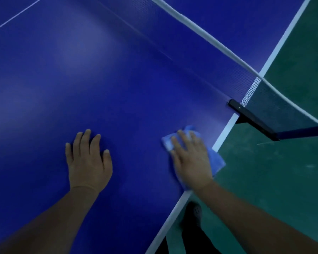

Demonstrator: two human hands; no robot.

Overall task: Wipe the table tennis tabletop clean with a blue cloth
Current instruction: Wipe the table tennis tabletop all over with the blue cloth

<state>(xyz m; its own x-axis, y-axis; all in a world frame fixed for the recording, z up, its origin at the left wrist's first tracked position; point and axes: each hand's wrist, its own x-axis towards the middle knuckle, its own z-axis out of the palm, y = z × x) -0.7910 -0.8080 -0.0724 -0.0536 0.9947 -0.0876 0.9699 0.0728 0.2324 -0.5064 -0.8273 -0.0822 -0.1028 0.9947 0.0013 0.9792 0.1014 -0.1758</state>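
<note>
The dark blue table tennis tabletop (pixel 81 79) fills most of the view. A light blue cloth (pixel 216 159) lies near the table's right side edge, partly overhanging the white edge line. My right hand (pixel 190 158) presses flat on the cloth with straight fingers; the hand looks blurred. My left hand (pixel 88 162) rests flat on the bare tabletop to the left of it, fingers spread, holding nothing.
The net (pixel 246 83) with its white top band runs diagonally at the upper right, held by a black clamp post (pixel 253 119) at the table edge. Green floor (pixel 283 180) lies beyond the edge. A dark shoe (pixel 193 213) shows below.
</note>
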